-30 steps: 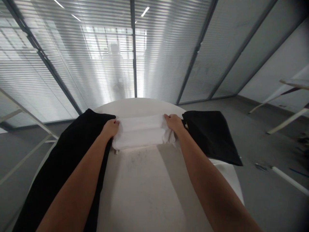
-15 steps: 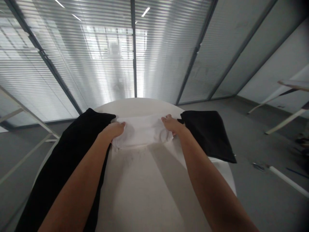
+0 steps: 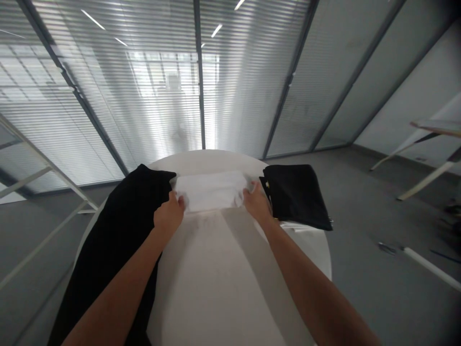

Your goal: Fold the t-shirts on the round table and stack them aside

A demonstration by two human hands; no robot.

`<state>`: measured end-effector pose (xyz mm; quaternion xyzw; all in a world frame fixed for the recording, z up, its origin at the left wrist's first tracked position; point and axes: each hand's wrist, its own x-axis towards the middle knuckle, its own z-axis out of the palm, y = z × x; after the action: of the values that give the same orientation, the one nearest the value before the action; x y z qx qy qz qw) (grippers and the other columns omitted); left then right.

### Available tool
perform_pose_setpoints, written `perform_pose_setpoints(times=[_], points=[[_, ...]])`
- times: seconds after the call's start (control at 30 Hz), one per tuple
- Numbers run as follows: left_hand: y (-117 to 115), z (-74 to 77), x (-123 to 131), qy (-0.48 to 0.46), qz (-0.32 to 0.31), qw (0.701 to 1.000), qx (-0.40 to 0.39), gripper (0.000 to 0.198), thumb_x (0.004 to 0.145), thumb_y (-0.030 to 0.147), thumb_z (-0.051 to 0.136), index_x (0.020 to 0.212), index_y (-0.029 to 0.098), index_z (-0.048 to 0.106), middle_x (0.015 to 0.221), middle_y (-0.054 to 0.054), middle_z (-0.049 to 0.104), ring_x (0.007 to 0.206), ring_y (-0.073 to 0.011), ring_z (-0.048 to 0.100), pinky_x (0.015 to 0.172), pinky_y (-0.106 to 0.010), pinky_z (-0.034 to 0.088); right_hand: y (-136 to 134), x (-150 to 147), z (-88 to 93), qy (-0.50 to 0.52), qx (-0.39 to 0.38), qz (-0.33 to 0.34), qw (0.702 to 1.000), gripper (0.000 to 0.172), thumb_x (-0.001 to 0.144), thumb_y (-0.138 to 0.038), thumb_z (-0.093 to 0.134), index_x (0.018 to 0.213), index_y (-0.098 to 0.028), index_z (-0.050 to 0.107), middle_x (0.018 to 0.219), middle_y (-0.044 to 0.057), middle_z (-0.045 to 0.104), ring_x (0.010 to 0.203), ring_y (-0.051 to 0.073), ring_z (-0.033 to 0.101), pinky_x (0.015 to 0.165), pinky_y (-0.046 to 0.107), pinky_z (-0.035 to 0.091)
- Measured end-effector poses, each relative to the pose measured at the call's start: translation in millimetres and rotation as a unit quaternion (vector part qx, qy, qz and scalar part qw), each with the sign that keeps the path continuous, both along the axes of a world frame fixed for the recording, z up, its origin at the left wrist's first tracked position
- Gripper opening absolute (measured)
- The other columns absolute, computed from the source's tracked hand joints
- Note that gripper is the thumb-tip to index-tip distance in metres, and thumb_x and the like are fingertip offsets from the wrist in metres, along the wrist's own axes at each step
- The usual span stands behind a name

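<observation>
A folded white cloth [image 3: 212, 191] lies near the far side of the white round table [image 3: 219, 278]. At its left end, my left hand [image 3: 170, 211] has its fingers closed on the near corner. My right hand [image 3: 257, 201] grips the opposite end, thumb and fingers curled at the edge. The cloth's exact kind cannot be made out. Beside my left arm a large black cloth [image 3: 118, 240] spreads along the table's left side and hangs toward me. Just past my right hand is a black folded fabric piece [image 3: 293, 197], with something white under it.
Behind the table stands a glass wall with blinds [image 3: 237, 96]. A white metal frame [image 3: 46, 163] rises on the left. To the right are another table's legs [image 3: 428, 180], a white bar [image 3: 430, 268] and a small object [image 3: 387, 248] on the grey floor.
Both hands have drawn slightly toward me at the ends of the white cloth. The cloth's near edge looks straighter and flatter. My view has also shifted a little.
</observation>
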<state>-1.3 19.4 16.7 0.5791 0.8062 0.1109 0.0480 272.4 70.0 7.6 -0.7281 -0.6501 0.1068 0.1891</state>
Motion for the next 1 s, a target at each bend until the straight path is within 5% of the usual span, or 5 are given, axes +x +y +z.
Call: perform_pose_setpoints(times=[0.27,0.47,0.7,0.83,1.0], points=[[-9.6,-0.2,-4.4,0.014,-0.007,1.0,0.019,0.045,0.097,0.045,0.026,0.132,0.017,0.038,0.095,-0.019,0.071,0.087,-0.0317,0.07,0.075,-0.04,0.048,-4.6,0.3,-0.6,0.007,0.068,-0.07,0.995,0.038,0.101,-0.033,0.028,0.131,-0.014,0.041,0.098,0.016,0.069,0.089,0.028,0.069,0.076,0.034,0.046],[-12.9,1.6,-0.1,0.038,-0.019,0.999,0.003,0.04,0.096,0.038,0.03,0.125,0.016,0.045,0.089,-0.017,0.069,0.086,-0.0304,0.068,0.075,-0.04,0.048,-0.1,2.1,-3.0,-0.043,0.057,-0.034,0.997,0.039,0.1,-0.026,0.023,0.128,-0.012,0.046,0.098,0.019,0.068,0.091,0.03,0.067,0.08,0.038,0.046],[-11.6,-9.0,6.7,0.127,-0.149,0.959,0.206,0.05,0.095,0.034,0.037,0.142,0.018,0.044,0.147,-0.018,0.04,0.141,-0.0327,0.029,0.111,-0.047,0.028,-4.8,-3.4,-4.1,-0.103,0.205,0.045,0.972,0.045,0.1,-0.031,0.03,0.139,-0.014,0.043,0.137,0.019,0.049,0.128,0.029,0.044,0.104,0.042,0.035],[-5.4,-26.4,7.3,0.089,-0.254,0.952,0.147,0.057,0.098,0.045,0.03,0.151,0.023,0.031,0.16,-0.013,0.021,0.147,-0.0305,0.015,0.115,-0.049,0.022,-6.3,-8.5,-17.8,-0.124,0.131,0.149,0.972,0.053,0.101,-0.042,0.029,0.15,-0.022,0.031,0.156,0.013,0.029,0.139,0.028,0.032,0.11,0.047,0.029],[-3.8,-37.5,-1.2,0.051,-0.283,0.956,0.053,0.063,0.098,0.054,0.025,0.154,0.027,0.02,0.162,-0.012,0.012,0.148,-0.0313,0.009,0.113,-0.052,0.025,-7.7,-13.4,-30.8,-0.142,0.078,0.126,0.979,0.058,0.1,-0.049,0.026,0.152,-0.023,0.027,0.157,0.014,0.027,0.137,0.033,0.036,0.11,0.056,0.027]])
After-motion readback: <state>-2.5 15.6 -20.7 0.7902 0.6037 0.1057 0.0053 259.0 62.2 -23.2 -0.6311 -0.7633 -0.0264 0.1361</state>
